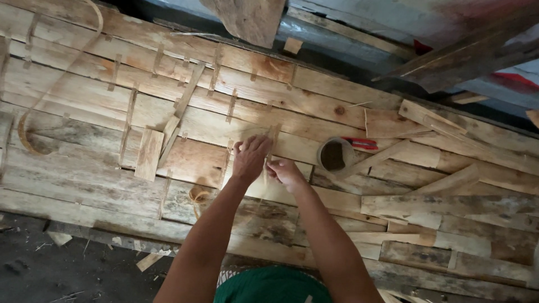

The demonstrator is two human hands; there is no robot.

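Both my hands work close together over a platform of rough wooden planks [112, 95]. My left hand [251, 159] rests fingers-down on a thin pale wood sliver [271, 140] that stands against the boards. My right hand [286, 173] pinches the lower part of the same sliver, fingers curled around it. The sliver runs between the two hands, partly hidden by my fingers.
A roll of tape [335, 155] with a red-handled tool [361, 143] lies right of my hands. Loose wood offcuts [149, 154] lie left; stacked slats [449, 213] lie right. A curved strip [33, 120] lies far left. The dark floor [50, 269] shows below.
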